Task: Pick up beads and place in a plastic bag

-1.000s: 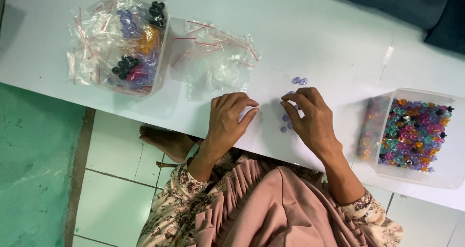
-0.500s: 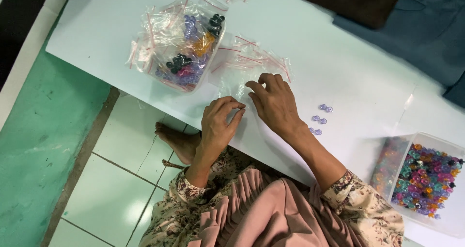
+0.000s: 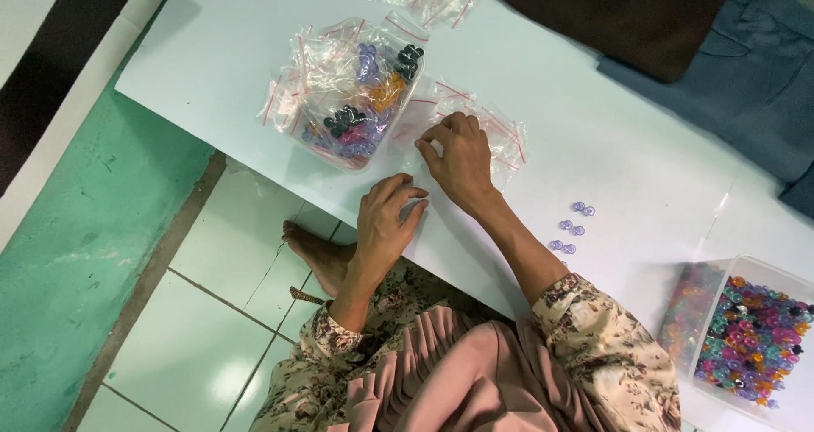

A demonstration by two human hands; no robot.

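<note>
Her right hand [image 3: 458, 156] pinches an empty clear zip bag [image 3: 492, 131] beside the tub of filled bags [image 3: 352, 93]; left hand [image 3: 386, 220] rests loose-fingered (holding nothing) on the white table [image 3: 593, 144]

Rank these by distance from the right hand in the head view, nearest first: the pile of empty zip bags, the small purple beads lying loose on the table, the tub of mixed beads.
1. Pile of empty zip bags: under the right hand, touching it.
2. Small purple beads: loose on the white table, beside the right forearm.
3. Tub of mixed beads: far off at the table's right end.
</note>
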